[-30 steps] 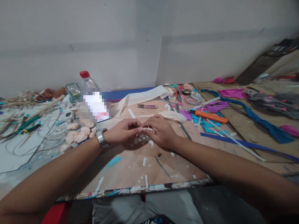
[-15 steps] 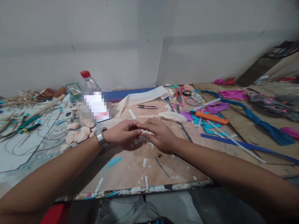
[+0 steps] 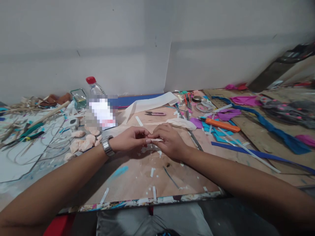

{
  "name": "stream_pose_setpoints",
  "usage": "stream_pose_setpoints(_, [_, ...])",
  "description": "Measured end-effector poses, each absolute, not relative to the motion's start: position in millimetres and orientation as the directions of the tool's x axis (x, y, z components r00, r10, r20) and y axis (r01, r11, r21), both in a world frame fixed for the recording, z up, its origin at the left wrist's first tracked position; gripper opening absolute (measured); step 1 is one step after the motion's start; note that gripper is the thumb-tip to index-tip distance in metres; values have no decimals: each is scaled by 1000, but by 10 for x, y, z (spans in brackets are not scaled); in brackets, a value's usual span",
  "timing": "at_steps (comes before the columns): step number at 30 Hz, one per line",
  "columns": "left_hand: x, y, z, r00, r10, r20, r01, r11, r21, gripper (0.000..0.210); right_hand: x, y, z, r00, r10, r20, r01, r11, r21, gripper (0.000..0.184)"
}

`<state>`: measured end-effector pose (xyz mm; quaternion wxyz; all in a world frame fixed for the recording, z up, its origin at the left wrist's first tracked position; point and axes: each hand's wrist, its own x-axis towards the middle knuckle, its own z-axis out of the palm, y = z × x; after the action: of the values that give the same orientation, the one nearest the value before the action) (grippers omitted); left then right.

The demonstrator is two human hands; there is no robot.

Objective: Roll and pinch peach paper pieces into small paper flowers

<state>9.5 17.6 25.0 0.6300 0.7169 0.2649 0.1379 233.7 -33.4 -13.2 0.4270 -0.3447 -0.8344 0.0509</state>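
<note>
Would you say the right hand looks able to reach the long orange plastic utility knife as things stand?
Probably yes: nothing tall stands between the right hand and the utility knife, though that hand seems occupied with a small pale piece.

A bottle [image 3: 96, 89] stands near the table's [image 3: 137, 180] back edge, a phone [image 3: 101, 112] before it, pliers [image 3: 32, 128] left of both, snips [image 3: 157, 114] and cutter [image 3: 222, 124] right; before the snips, a piece [image 3: 157, 140] sits between left hand [image 3: 134, 138] and right hand [image 3: 172, 141].
</note>
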Motion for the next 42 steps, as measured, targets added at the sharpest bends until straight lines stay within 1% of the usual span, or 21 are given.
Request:
stream_pose_setpoints(6, [100,169,266,820,560,-116,218,-118,969,41,2303,-347,-87,-369,620,692,486,764,-425,16])
stream_pose_setpoints(10, [99,175,275,827,555,-92,208,-150,967,39,2289,-360,-57,-389,628,674,477,763,-436,16])
stream_pose_setpoints(13, [92,192,274,811,574,-112,255,-175,951,34,2299,-372,-57,-443,641,627,500,757,-421,18])
stream_pose_setpoints(16, [88,199,274,819,563,-111,276,-216,936,27,2306,-383,-57,-480,626,615,501,771,-393,20])
stream_pose_setpoints(19, [92,188,274,826,553,-111,286,-241,927,29,2306,-387,-55,-491,609,623,479,786,-390,15])
stream_pose_setpoints(23, [102,158,277,827,548,-122,279,-213,936,39,2307,-384,-61,-482,624,615,466,777,-423,11])
stream_pose_setpoints(27, [103,142,284,825,557,-96,248,-204,947,46,2310,-376,-68,-437,639,633,488,760,-430,9])
stream_pose_setpoints(33, [103,171,263,789,599,-133,222,-76,972,53,2317,-379,-54,-373,647,665,525,738,-423,18])
stream_pose_setpoints(37, [94,186,257,780,611,-135,204,-45,978,51,2331,-379,-63,-358,673,647,543,714,-442,16])
stream_pose_setpoints(42, [73,198,277,818,556,-150,217,-56,975,48,2333,-369,-88,-383,676,629,536,718,-445,20])
